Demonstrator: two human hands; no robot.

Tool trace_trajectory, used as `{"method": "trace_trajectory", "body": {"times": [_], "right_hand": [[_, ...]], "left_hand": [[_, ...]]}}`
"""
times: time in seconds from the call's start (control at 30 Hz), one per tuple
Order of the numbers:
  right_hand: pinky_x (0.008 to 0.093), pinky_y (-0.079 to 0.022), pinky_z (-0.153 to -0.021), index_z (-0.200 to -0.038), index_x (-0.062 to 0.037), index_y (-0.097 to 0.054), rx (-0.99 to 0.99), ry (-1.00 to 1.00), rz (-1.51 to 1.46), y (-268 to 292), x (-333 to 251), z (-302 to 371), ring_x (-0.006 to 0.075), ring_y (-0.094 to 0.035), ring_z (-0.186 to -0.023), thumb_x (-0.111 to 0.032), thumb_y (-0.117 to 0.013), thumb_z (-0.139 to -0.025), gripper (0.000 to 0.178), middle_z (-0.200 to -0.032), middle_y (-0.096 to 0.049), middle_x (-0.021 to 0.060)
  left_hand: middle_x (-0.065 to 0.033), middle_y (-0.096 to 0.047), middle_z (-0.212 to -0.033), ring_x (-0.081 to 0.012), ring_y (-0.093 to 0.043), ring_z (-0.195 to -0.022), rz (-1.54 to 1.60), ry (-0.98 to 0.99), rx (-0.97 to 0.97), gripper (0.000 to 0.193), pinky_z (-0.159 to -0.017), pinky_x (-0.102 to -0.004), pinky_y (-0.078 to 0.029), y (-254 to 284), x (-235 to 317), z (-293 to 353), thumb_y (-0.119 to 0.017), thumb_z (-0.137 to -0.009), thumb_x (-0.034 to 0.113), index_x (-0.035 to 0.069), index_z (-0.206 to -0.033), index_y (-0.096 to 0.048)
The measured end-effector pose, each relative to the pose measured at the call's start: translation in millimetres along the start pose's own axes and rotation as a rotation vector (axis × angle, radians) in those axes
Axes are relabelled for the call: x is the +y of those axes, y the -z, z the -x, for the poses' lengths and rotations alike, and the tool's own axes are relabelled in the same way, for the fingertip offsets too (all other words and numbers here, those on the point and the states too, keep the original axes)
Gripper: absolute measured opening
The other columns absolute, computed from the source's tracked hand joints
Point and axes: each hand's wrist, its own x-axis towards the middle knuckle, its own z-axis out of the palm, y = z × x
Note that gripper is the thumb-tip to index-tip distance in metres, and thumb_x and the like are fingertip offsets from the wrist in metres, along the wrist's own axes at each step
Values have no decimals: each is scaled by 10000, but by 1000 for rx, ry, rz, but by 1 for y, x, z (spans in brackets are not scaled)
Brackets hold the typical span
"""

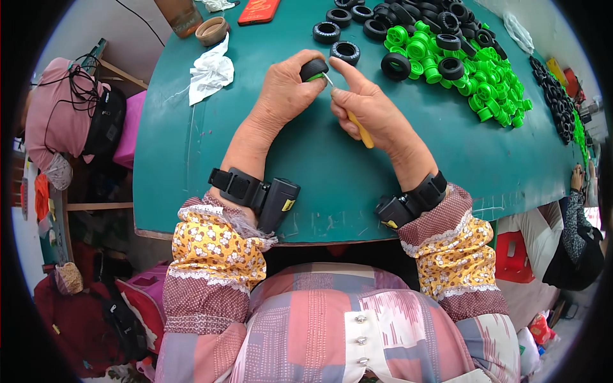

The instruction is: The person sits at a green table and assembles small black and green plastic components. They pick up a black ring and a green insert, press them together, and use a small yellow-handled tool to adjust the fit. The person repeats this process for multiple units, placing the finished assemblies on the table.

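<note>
My left hand (pixel 279 92) is closed around a small black toy tyre (pixel 313 67), holding it above the green table. A bit of bright green shows at the tyre's lower edge, likely a wheel hub. In my right hand (pixel 373 112) is a hand tool with a yellow handle (pixel 361 131). Its thin metal shaft meets the tyre's edge by the green part. My right index finger stretches out towards the tyre. Just beyond my hands lies a loose black tyre (pixel 345 60).
Bright green wheel hubs (pixel 490 90) lie heaped at the right, with black tyres (pixel 408 13) piled behind them. Crumpled white tissue (pixel 211 71), a round brown container (pixel 211 30) and a red flat object (pixel 258 11) are at the back left. Another person's hand (pixel 577 177) shows far right.
</note>
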Motion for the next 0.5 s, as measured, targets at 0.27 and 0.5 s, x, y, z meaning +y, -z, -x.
{"method": "trace_trajectory", "body": {"times": [0.27,0.5], "right_hand": [[185,-297,-354,-1342,-124,-377,102,113,74,-8,-4,3,45,-363,-422,-107,-403,-910,433,-598,-413,-22],[261,-421,-567,-1227,-55,-491,223,315,402,2,8,-11,107,-473,-603,-41,-462,-844,384,-703,-546,55]], "left_hand": [[-122,-620,-778,-177,-612,-702,71,62,-69,311,-646,-280,-491,0,10,0,-644,-736,101,4,-1018,-557],[-158,-623,-766,-246,-628,-681,-20,-4,-57,288,-621,-308,-491,-3,12,0,-640,-729,96,12,-993,-560]]}}
